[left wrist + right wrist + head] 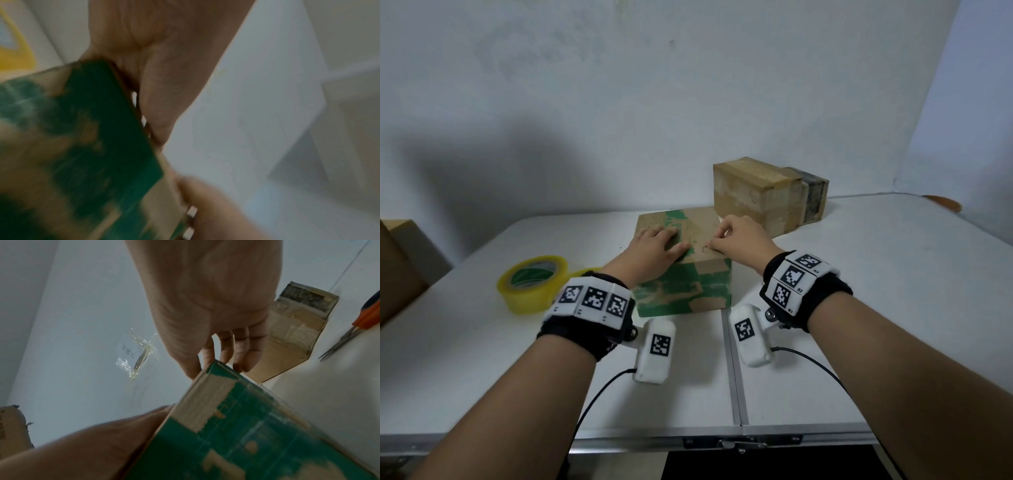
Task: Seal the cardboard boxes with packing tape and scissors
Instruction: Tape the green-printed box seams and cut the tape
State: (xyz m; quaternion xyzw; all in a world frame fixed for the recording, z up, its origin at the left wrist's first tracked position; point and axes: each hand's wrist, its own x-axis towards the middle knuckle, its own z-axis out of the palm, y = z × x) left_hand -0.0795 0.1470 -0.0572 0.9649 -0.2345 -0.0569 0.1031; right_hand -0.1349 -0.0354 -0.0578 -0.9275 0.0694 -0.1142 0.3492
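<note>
Both hands are on top of the green box (685, 274), which sits mid-table, a bit toward the back edge. It's a cardboard box with worn green print, brown patches showing through on the top and front.

The left hand (654, 251) lies flat on the lid, fingers straight and together, pressing down on the left part of the top. In the left wrist view the palm (164, 65) sits against the box's top edge, though that shot is pretty blurry.

The right hand (736, 240) is on the right part of the lid with fingers curled and thumb and forefinger pinched together right at the surface. It looks like it's nipping something thin there, but I can't tell what, could be a tape end. From the right wrist view the fingers (236, 347) curl down behind the box's top edge.

The tape roll (534, 284), yellowish with a green-printed core, lies flat near the left edge of the table, just left of the left wrist. A second box (767, 195), plain brown and already wrapped in tape, stands at the back edge, just behind and right of the green one. The scissors (349, 335), orange handles, lie near the back right corner, well apart from both hands.

The table (893, 308) is white, with a seam running front to back.
</note>
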